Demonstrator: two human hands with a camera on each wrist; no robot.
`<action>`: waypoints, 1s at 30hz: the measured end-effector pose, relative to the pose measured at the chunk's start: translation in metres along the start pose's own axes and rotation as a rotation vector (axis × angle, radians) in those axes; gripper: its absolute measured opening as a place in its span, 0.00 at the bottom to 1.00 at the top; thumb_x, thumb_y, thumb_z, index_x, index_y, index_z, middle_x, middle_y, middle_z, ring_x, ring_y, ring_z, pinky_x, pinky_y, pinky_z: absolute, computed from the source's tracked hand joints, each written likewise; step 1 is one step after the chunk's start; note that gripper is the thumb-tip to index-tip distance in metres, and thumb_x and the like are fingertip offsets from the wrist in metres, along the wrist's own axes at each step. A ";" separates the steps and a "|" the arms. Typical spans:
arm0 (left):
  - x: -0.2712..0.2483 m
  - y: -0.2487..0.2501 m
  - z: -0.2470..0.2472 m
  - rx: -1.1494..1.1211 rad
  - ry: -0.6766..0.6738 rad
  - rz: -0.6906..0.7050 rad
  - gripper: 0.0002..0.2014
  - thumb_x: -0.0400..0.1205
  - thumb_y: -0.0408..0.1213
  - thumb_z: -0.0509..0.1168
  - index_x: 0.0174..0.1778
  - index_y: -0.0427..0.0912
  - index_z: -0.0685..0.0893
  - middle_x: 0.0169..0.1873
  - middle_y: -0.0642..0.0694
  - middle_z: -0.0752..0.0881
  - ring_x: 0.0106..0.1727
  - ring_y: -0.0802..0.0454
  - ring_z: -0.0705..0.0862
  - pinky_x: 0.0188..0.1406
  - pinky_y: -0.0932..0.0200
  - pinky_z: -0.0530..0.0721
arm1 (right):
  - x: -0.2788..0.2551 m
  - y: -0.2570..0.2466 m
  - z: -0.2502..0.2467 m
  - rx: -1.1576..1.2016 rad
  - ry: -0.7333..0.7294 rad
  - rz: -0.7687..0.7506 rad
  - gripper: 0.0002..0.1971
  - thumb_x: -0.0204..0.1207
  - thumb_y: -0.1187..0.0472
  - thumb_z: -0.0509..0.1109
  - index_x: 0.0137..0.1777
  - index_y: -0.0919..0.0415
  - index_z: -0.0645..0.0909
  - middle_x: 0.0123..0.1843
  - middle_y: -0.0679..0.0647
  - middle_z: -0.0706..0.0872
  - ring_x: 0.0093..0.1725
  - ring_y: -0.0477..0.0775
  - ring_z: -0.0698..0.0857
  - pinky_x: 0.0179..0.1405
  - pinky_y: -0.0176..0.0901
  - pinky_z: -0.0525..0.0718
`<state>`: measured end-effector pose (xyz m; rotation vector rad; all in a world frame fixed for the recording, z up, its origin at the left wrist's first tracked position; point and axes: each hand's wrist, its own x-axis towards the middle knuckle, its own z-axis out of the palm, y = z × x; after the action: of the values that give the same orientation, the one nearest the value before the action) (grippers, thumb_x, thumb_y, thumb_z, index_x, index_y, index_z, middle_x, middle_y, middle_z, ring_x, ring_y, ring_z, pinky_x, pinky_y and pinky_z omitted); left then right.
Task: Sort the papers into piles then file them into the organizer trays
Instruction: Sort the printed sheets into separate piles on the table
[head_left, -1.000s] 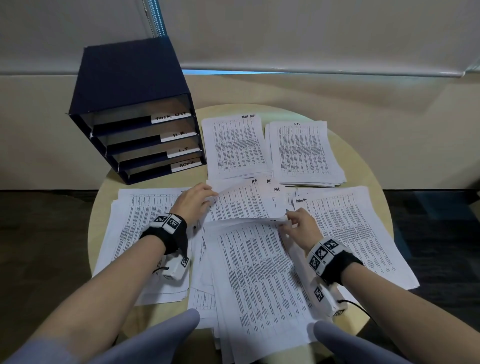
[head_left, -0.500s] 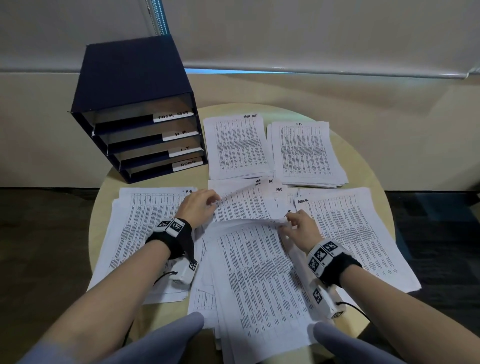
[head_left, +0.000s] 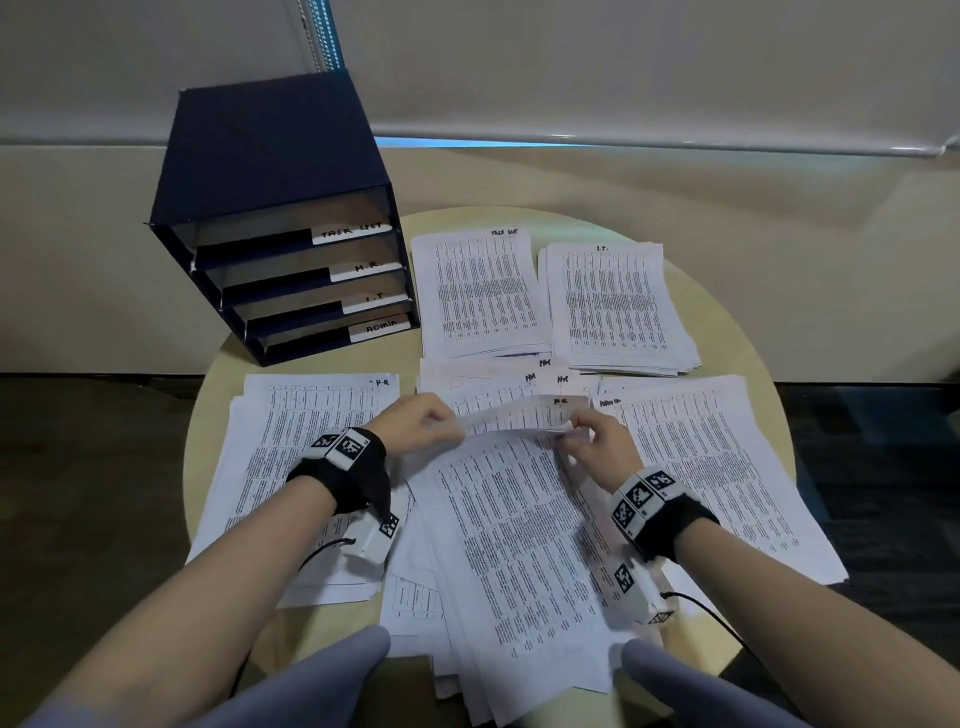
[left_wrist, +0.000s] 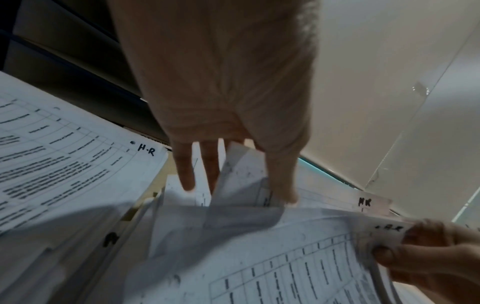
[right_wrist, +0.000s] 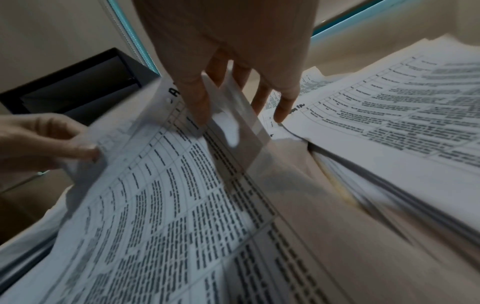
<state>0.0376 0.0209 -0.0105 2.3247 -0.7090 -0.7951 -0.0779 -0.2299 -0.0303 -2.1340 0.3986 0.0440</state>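
Both hands hold one printed sheet (head_left: 519, 415) by its far edge, lifted off the loose middle pile (head_left: 519, 561); its corner is marked H.R. My left hand (head_left: 421, 421) pinches the left end. My right hand (head_left: 597, 441) pinches the marked right corner. In the left wrist view, thumb and fingers (left_wrist: 283, 181) close on the sheet (left_wrist: 285, 246). The right wrist view has the thumb (right_wrist: 197, 102) lying on the sheet (right_wrist: 168, 185). Sorted piles lie around: H.R. (head_left: 296, 441) left, Admin (head_left: 717, 467) right, Task List (head_left: 480, 291) and I.T. (head_left: 613, 306) behind.
The dark blue organizer (head_left: 280, 218) stands at the back left of the round table (head_left: 737, 312), with several open trays labelled Task List, H.R., I.T. and Admin. A few more sheets marked H.R. (head_left: 498, 379) are fanned out just beyond my hands. A wall and blind are behind.
My left hand has moved right and taken hold of the sheet's left end. Both hands have raised its far edge off the middle pile.
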 end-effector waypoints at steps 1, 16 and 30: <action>0.004 -0.001 0.000 -0.007 0.043 -0.019 0.17 0.80 0.61 0.60 0.49 0.55 0.87 0.50 0.51 0.81 0.51 0.56 0.78 0.60 0.55 0.75 | -0.002 -0.003 0.000 0.012 -0.007 0.018 0.11 0.75 0.68 0.68 0.34 0.55 0.78 0.34 0.51 0.83 0.33 0.49 0.80 0.26 0.23 0.75; 0.018 0.012 0.028 -0.136 0.200 -0.016 0.06 0.81 0.39 0.67 0.39 0.51 0.86 0.47 0.50 0.81 0.51 0.53 0.81 0.57 0.53 0.80 | -0.015 0.011 0.003 0.039 0.116 0.125 0.12 0.75 0.60 0.70 0.56 0.62 0.80 0.54 0.54 0.73 0.55 0.50 0.72 0.60 0.41 0.75; 0.067 0.022 0.011 0.618 0.212 0.029 0.18 0.82 0.30 0.54 0.68 0.46 0.73 0.72 0.41 0.69 0.71 0.42 0.67 0.70 0.41 0.65 | -0.027 0.011 -0.004 0.238 0.068 0.140 0.06 0.75 0.70 0.68 0.48 0.60 0.76 0.40 0.52 0.83 0.34 0.48 0.82 0.29 0.32 0.78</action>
<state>0.0700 -0.0404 -0.0277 2.8768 -0.9927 -0.3274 -0.1073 -0.2311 -0.0319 -1.8741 0.5646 0.0034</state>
